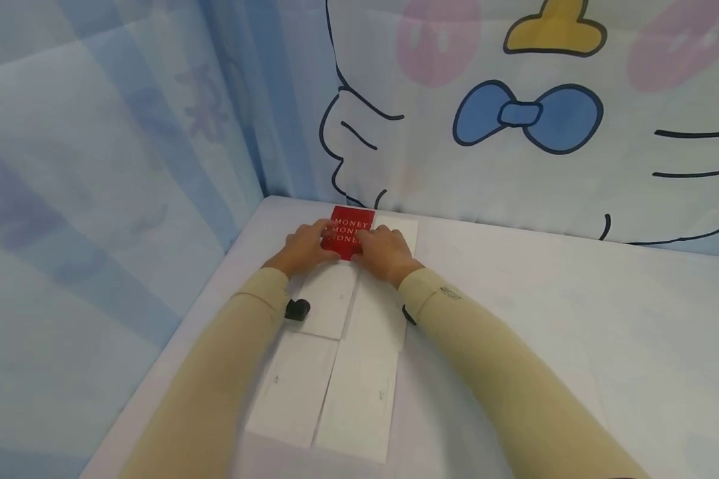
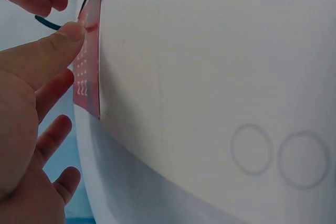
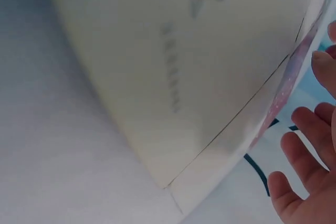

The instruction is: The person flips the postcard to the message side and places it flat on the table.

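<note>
A red card point(image 1: 352, 218) with the words MONEY MONEY MONEY in pale letters lies at the far end of the white table. My left hand point(image 1: 303, 249) is at its left side, thumb at the near edge and fingers spread. On the opposite side, my right hand point(image 1: 387, 251) rests with its fingertips on the card's right edge. In the left wrist view the left thumb point(image 2: 71, 34) lies straight against the red card point(image 2: 89, 72). The right wrist view shows the right fingers point(image 3: 302, 156) spread apart beside the card's pink-red face point(image 3: 281, 95).
White rectangular cards point(image 1: 326, 303) lie edge to edge in two columns running towards me, with small faint marks. The table point(image 1: 515, 319) stretches to the right. Behind it hangs a curtain point(image 1: 431, 153) with a cartoon print; another curtain point(image 1: 126, 219) borders the left.
</note>
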{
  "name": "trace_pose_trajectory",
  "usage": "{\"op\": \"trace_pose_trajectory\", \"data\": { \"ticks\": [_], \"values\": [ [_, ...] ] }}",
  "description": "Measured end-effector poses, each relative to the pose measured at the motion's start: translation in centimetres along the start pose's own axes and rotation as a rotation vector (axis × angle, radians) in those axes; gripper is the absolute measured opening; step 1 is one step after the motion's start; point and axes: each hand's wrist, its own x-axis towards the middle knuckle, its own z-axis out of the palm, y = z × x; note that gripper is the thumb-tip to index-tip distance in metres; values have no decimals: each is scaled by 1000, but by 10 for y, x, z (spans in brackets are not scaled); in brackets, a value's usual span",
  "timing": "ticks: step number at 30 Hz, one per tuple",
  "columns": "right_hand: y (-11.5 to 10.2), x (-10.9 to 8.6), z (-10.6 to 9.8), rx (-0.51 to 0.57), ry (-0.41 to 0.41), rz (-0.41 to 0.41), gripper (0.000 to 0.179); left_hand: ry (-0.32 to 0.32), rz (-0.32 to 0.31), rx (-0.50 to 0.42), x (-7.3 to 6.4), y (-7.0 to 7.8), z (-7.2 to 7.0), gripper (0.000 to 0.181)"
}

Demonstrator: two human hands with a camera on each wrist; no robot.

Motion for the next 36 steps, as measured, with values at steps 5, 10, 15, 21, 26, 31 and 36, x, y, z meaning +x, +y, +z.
{"op": "trace_pose_trajectory", "data": {
  "ticks": [5,10,15,21,26,31,36],
  "values": [
    [0,2,4,1,-48,-1,37,-24,-50,-2,2,2,4,75],
    [-2,4,6,-61,-64,-3,30,-24,-64,-1,1,5,3,74],
    [-3,6,4,-106,-68,-26,30,-22,-67,11,3,6,2,75],
    [-4,7,4,-88,-65,-11,30,-21,-71,29,4,9,2,75],
    [-3,8,6,-78,-83,12,29,-21,-71,27,4,8,4,76],
    [-2,9,7,-70,-100,19,33,-16,-71,25,6,6,5,73],
    [-4,10,7,-65,-109,6,38,3,-39,63,9,1,4,67]
  ]
}}
